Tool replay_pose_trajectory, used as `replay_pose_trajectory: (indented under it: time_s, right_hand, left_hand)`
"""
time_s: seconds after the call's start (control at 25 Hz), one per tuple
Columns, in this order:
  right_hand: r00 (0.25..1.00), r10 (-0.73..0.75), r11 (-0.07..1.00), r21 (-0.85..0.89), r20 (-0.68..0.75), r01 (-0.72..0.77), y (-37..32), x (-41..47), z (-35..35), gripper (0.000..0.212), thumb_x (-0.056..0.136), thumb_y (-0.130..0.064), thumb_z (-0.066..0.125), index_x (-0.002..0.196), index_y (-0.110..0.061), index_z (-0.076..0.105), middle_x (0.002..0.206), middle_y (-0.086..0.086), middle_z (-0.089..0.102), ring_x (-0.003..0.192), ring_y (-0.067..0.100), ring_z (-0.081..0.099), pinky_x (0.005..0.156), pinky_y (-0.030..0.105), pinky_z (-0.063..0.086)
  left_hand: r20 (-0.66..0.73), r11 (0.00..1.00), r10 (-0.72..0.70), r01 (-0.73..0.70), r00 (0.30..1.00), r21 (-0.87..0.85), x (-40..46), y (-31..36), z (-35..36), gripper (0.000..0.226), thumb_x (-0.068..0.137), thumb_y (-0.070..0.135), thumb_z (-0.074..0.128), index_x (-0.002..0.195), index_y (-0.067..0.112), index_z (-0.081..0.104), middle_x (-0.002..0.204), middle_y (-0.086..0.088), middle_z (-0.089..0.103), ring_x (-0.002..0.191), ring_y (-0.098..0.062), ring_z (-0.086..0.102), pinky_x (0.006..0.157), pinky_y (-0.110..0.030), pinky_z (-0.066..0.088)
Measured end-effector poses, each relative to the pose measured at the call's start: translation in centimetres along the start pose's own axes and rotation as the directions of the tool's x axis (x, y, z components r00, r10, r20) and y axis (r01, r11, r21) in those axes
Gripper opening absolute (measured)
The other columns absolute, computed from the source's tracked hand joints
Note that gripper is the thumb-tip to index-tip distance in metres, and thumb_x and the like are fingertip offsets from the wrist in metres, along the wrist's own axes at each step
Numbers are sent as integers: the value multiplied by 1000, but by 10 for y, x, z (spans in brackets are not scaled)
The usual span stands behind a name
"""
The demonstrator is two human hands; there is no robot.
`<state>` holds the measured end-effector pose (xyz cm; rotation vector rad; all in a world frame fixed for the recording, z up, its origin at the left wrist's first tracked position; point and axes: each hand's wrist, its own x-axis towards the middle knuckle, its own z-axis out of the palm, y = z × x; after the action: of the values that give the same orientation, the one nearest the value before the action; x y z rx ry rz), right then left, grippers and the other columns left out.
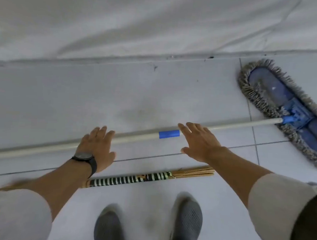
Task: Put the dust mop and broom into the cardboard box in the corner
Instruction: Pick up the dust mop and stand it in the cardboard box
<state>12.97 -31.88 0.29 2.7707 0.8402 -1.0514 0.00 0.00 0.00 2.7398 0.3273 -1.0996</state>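
My left hand (97, 146) and right hand (198, 142), both spread and empty, are over the dust mop (276, 100) pole mid-frame; the broom (147, 178) lies just below.

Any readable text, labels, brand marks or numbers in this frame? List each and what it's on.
None readable.
Wristwatch on the left hand: dark face, any markings too small and blurred.
Dust mop, the blue band on its pole, and the broom: no print visible.
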Motion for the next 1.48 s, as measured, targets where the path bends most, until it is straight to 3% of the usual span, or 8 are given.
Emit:
replay_pose_trajectory:
  time_s: [0.12, 0.28, 0.4, 0.6, 0.84, 1.12, 1.28, 1.48]
  right_hand:
    - [1000, -3, 994, -109, 4, 3, 13, 42, 45, 85, 86, -46, 69, 153, -18, 25, 149, 12, 42, 137, 35, 39, 115, 55, 33]
    - [991, -4, 997, -76, -136, -6, 17, 81, 75, 29, 82, -25, 66, 108, -18, 55, 103, 5, 59, 92, 26, 56, 92, 44, 48]
    - [997, 26, 998, -51, -72, -30, 9, 90, 66, 10, 80, -19, 57, 87, -22, 52, 81, -1, 58, 69, 20, 50, 75, 35, 39]
    - [999, 42, 997, -59, -2, -42, -14, 52, 15, 11, 87, -12, 49, 89, -22, 46, 70, -5, 49, 56, 11, 41, 74, 34, 40]
    - [999, 21, 998, -53, -40, -23, -84, -82, -143, 11, 86, -10, 48, 90, -20, 48, 68, -5, 51, 57, 13, 48, 67, 32, 37]
    - [983, 38, 999, 42, -179, -31, -228, -327, -388, 13, 79, -7, 49, 85, -18, 50, 69, 2, 60, 63, 29, 58, 59, 38, 46]
    - [970, -46, 986, 147, -239, 83, -339, -414, -446, 16, 79, -1, 47, 85, -17, 49, 70, 4, 60, 64, 32, 59, 59, 37, 46]
    - [937, -167, 948, 210, -305, 238, -543, -462, -456, 18, 80, -2, 45, 93, -12, 52, 77, 8, 59, 70, 36, 56, 64, 35, 42]
  left_hand:
    - [-62, 995, -25, 31, 998, 92, 42, -19, 47, 80, 89, 60, 48, 155, 26, 18, 163, -7, 22, 151, -30, 16, 120, -53, 20]
    - [-220, 996, -6, 25, 976, 82, 71, -35, 92, 53, 88, 61, 51, 129, 26, 50, 115, -5, 57, 106, -31, 50, 86, -48, 38]
    - [-264, 1000, 12, -9, 965, 13, 79, -47, 97, 31, 94, 48, 52, 109, 23, 59, 94, 0, 57, 88, -27, 50, 77, -43, 35]
    - [-278, 997, 77, -78, 958, 9, 27, -52, 44, 21, 95, 40, 56, 99, 20, 54, 87, 1, 54, 80, -27, 46, 71, -42, 36]
    - [-317, 997, 75, -64, 946, 45, -141, -77, -129, 21, 98, 42, 48, 100, 21, 50, 89, 4, 54, 80, -23, 46, 76, -40, 35]
    - [-455, 997, -53, 75, 889, 30, -470, -122, -388, 11, 91, 33, 50, 86, 24, 47, 78, 8, 50, 75, -21, 45, 77, -40, 32]
    - [-589, 980, -122, 191, 799, 55, -614, -184, -456, 5, 76, 26, 52, 77, 25, 57, 73, 6, 59, 72, -21, 52, 79, -40, 34]
    - [-709, 917, -192, 381, 679, 116, -770, -331, -471, 18, 63, 37, 67, 73, 22, 64, 71, 2, 63, 74, -26, 61, 79, -38, 35]
